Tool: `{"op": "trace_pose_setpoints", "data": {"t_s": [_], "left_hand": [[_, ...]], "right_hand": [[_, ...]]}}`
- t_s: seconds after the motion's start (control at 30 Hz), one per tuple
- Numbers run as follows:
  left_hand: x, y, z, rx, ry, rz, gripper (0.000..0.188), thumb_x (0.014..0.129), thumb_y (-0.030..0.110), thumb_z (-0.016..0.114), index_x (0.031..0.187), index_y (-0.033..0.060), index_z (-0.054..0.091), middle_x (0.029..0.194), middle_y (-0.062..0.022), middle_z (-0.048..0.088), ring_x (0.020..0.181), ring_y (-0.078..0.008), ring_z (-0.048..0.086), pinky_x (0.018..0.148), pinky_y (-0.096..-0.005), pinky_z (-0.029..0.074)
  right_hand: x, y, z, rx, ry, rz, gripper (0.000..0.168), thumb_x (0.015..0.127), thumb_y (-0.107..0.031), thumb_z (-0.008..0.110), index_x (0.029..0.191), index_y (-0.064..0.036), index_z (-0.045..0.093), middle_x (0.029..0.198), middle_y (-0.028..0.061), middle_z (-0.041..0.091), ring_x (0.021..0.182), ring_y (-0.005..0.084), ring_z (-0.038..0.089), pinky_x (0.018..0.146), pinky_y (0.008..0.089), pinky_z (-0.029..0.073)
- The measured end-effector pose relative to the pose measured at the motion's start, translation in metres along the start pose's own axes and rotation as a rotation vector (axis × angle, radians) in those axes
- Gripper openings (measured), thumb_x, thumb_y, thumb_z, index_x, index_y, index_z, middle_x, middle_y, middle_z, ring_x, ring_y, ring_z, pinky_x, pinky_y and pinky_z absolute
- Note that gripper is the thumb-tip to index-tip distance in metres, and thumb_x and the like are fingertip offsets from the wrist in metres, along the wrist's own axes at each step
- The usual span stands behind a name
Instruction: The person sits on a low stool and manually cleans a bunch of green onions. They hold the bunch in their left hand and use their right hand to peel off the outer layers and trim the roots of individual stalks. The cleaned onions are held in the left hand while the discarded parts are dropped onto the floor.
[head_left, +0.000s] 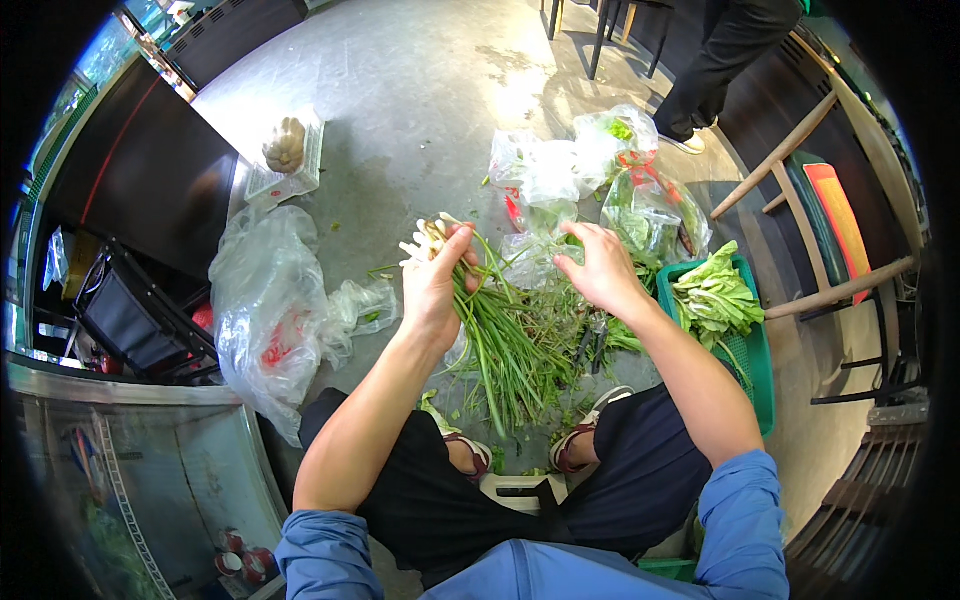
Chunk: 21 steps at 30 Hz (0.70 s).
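Note:
A bunch of green onions (499, 341) is gripped in my left hand (442, 281), its white bulbs pointing up and its green leaves hanging down. My right hand (604, 270) is to the right of the bunch, thumb and fingers apart. Thin green strands show near its fingertips, and whether it touches them I cannot tell. Under the hands, trimmed leaves and stems (559, 375) lie heaped on the floor, with a dark-handled tool (592, 346) among them. Leafy green vegetables (718, 296) lie in a green plastic basket (766, 401) to the right.
Plastic bags of vegetables (551, 169) lie ahead. A large clear plastic bag (266, 300) sits at left, below a white crate (311, 176). A wooden chair (795, 217) stands right, and a person's legs (701, 75) are at the upper right. A glass-fronted cabinet (172, 450) is lower left.

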<state>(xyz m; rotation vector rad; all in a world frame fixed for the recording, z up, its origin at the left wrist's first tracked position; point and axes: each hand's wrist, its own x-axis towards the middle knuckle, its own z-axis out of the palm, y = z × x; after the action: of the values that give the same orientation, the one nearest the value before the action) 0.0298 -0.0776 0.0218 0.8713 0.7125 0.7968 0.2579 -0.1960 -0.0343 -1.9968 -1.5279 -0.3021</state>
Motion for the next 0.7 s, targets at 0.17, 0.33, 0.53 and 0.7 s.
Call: {"op": "trace_pose_setpoints", "data": {"t_s": [0.17,0.33,0.53,0.7], "left_hand": [[-0.005,-0.002,-0.001,0.038,-0.015,-0.009,0.023,0.101,0.020,0.076,0.115,0.0040,0.069,0.085,-0.0023,0.065,0.067,-0.0118,0.058,0.058,-0.0276,0.046],[-0.015,-0.008,0.011,0.161,-0.175,-0.116,0.020,0.101,0.018,0.075,0.113,0.0029,0.070,0.084,-0.0029,0.066,0.068,-0.0120,0.060,0.057,-0.0274,0.047],[-0.013,-0.008,0.013,0.141,-0.246,-0.265,0.033,0.101,0.025,0.075,0.123,0.0014,0.071,0.085,-0.0034,0.068,0.069,-0.0117,0.059,0.061,-0.0265,0.047],[-0.010,-0.006,0.013,0.133,-0.279,-0.264,0.043,0.103,0.025,0.073,0.138,0.0003,0.064,0.089,-0.0030,0.068,0.069,-0.0115,0.058,0.065,-0.0269,0.048]], "right_hand": [[0.016,-0.057,-0.043,0.463,-0.344,0.401,0.030,0.098,-0.031,0.078,0.095,-0.001,0.078,0.074,0.0066,0.074,0.069,0.0116,0.067,0.067,0.0292,0.055],[0.013,-0.071,-0.034,1.130,-0.206,0.402,0.027,0.100,-0.025,0.079,0.112,-0.001,0.076,0.093,0.0071,0.078,0.084,0.0128,0.073,0.078,0.0297,0.058],[0.015,-0.035,-0.032,1.180,-0.467,0.406,0.028,0.096,-0.006,0.078,0.124,0.001,0.074,0.105,0.0058,0.079,0.094,0.0102,0.074,0.085,0.0252,0.060],[0.023,-0.022,-0.041,0.810,-0.093,0.393,0.018,0.096,-0.006,0.077,0.114,-0.005,0.073,0.095,0.0057,0.078,0.085,0.0107,0.073,0.076,0.0255,0.059]]}}
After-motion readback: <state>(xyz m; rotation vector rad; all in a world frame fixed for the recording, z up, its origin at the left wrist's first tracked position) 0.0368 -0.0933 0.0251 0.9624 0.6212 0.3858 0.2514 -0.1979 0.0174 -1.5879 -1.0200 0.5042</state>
